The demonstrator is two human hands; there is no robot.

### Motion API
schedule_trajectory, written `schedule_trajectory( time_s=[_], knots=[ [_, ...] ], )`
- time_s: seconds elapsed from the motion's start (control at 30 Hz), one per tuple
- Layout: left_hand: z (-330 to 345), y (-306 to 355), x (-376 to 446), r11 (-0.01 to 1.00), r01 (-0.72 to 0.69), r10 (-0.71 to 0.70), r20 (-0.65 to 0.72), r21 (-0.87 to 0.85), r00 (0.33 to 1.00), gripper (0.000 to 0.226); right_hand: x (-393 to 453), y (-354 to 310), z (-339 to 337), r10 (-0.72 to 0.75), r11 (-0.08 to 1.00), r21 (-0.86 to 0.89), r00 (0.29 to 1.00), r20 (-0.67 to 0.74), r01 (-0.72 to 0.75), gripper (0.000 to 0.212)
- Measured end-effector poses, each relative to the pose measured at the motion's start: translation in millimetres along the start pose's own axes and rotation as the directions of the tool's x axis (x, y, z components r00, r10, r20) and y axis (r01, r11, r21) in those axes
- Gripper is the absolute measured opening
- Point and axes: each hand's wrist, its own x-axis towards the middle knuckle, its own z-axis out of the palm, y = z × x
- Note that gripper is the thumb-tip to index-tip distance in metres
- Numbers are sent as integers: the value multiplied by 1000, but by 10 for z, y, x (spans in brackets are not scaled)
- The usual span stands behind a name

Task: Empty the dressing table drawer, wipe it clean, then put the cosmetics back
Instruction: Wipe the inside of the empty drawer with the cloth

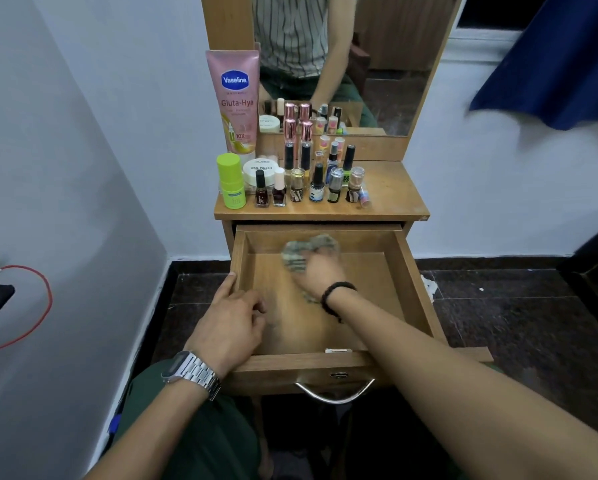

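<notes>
The wooden drawer (413,278) of the dressing table is pulled out, and only a cloth lies inside it. My right hand (320,273) is inside the drawer and grips a crumpled grey-green cloth (295,254) against the bottom near the back; both are blurred by motion. My left hand (233,320) rests on the drawer's left wall, fingers curled over the rim. On the tabletop (391,188) stand the cosmetics: a pink Vaseline tube (235,102), a green stick (231,180), a white nail polish jar (260,169) and several small bottles (316,174).
A mirror (377,64) rises behind the tabletop. A metal handle (335,393) hangs on the drawer front. A white wall stands close on the left with a red cable (44,306). Blue fabric (560,64) hangs at the upper right. The floor is dark tile (519,320).
</notes>
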Motion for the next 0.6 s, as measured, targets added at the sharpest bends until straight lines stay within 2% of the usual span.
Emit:
schedule_trajectory(
  time_s=[0.1,0.17,0.3,0.4,0.6],
  knots=[
    [-8,-41,34,998,-44,45,-24,33,999,21,-39,-564,108,-176,980,-83,981,82,182,55],
    [-10,-47,23,997,-52,53,-15,51,998,21,-34,-721,167,-186,973,-119,976,117,200,58],
    [-50,-12,-9,998,-44,45,-28,49,999,20,-27,-516,100,-194,956,-208,977,85,208,53],
    [-83,-2,-1,1000,-20,20,-12,13,1000,19,-11,-106,-57,-127,969,-204,990,57,136,49],
    [37,-95,-44,999,31,-31,39,-5,999,19,-75,638,-320,135,967,-222,990,32,-124,49]
  ],
)
